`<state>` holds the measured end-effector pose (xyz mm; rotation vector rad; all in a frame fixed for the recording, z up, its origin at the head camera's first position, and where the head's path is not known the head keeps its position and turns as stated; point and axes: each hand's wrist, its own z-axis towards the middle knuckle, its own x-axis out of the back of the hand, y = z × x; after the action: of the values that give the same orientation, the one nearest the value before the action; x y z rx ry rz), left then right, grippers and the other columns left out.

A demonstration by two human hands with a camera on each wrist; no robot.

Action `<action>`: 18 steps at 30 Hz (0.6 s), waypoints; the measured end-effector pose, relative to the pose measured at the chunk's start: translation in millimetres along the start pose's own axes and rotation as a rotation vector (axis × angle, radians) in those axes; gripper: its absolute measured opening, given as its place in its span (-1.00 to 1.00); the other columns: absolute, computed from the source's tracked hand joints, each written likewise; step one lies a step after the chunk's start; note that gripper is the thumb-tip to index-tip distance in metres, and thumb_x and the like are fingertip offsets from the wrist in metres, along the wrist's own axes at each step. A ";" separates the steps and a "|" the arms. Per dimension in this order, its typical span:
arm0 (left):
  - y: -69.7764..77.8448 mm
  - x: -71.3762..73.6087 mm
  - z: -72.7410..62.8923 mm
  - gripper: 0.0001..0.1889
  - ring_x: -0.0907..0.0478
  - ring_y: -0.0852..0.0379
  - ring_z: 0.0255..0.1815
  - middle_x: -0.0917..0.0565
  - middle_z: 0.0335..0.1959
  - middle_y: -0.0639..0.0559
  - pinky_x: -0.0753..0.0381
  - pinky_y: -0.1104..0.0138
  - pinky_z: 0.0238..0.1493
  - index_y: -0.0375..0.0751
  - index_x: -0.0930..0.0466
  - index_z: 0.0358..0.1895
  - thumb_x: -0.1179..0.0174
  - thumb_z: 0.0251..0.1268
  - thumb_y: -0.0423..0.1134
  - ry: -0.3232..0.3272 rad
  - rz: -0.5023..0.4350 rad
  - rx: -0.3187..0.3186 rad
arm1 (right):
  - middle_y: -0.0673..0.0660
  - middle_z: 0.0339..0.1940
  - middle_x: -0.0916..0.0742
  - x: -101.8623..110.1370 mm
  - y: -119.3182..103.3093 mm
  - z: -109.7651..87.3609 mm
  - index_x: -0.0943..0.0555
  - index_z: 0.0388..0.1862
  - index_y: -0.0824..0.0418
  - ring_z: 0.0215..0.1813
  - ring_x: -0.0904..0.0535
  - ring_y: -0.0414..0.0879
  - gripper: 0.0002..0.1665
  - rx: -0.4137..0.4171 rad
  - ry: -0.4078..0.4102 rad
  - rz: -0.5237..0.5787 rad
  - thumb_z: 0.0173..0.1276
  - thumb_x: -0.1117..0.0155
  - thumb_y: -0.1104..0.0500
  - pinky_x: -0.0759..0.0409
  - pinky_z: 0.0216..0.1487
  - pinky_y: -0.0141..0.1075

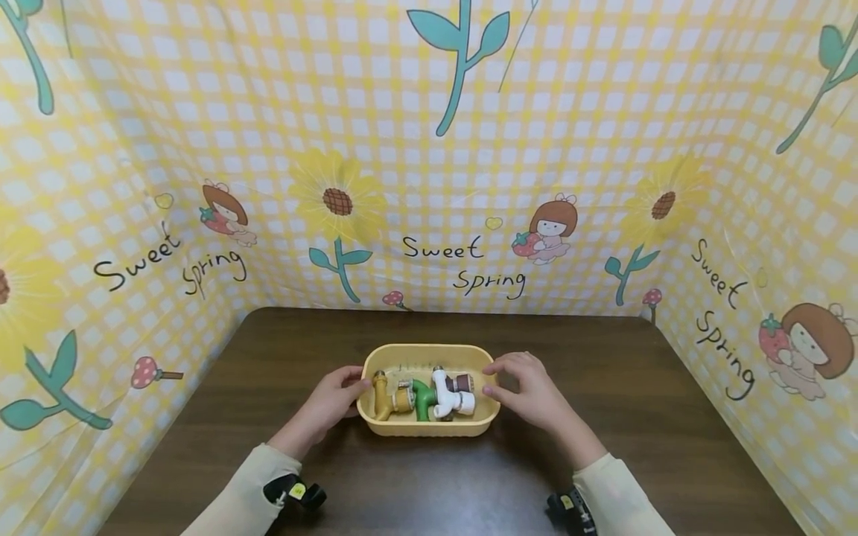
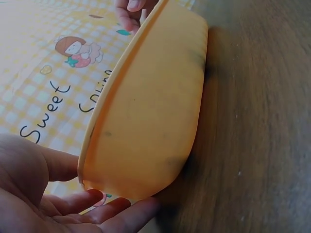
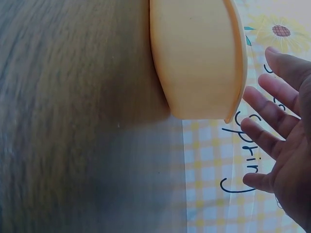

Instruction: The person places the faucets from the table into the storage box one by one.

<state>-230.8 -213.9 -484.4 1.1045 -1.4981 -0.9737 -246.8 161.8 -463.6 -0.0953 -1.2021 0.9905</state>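
Observation:
A pale yellow oblong plastic container [image 1: 429, 429] stands on the table between my hands. Inside lie a mustard-yellow tap [image 1: 382, 402], a green tap [image 1: 424, 400] and a white tap [image 1: 445, 402], with a dark brown ribbed piece [image 1: 460, 383] beside the white one. My left hand [image 1: 331, 402] holds the container's left end; in the left wrist view its thumb is at the rim and its fingers lie along the end wall. Close by the right end is my right hand [image 1: 532, 391], its fingers spread and apart from the wall in the right wrist view.
The dark brown wooden table [image 1: 429, 484] extends around the container. Yellow checked cloth [image 1: 429, 186] printed with flowers and "Sweet Spring" hangs at the back and on both sides. Black wrist devices [image 1: 295, 491] sit at the cuffs of my light sleeves.

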 end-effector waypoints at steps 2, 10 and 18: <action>-0.2 3.1 -0.5 -0.54 -0.62 -0.16 0.19 -0.53 0.27 -0.36 -0.76 0.09 0.00 -0.40 -0.36 0.41 -0.08 0.61 -0.24 0.003 0.007 -0.003 | -0.01 0.00 -0.75 -1.1 0.9 0.0 -0.75 -0.02 0.11 0.20 -0.58 0.04 -0.66 0.002 -0.002 -0.007 0.29 -0.53 0.00 -0.10 0.50 0.34; 1.8 7.8 -2.8 -0.58 -0.58 -0.19 0.25 -0.54 0.25 -0.34 -0.74 0.06 0.05 -0.40 -0.40 0.38 -0.07 0.61 -0.28 0.000 0.036 -0.020 | -0.01 -0.04 -0.75 0.7 1.7 -1.9 -0.75 -0.04 0.09 0.18 -0.59 0.02 -0.67 0.021 0.018 -0.020 0.25 -0.57 0.06 -0.10 0.51 0.32; 3.7 8.4 -3.0 -0.59 -0.58 -0.15 0.22 -0.57 0.21 -0.31 -0.74 0.09 0.06 -0.39 -0.44 0.35 -0.11 0.59 -0.27 0.003 0.099 -0.040 | -0.03 -0.05 -0.76 2.5 2.9 -1.2 -0.76 -0.03 0.11 0.16 -0.60 0.02 -0.67 0.032 0.023 -0.034 0.25 -0.57 0.07 -0.10 0.49 0.37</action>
<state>-229.2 -221.2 -478.3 0.9942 -1.5100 -0.9293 -247.5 165.8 -463.8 -0.0608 -1.1633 0.9759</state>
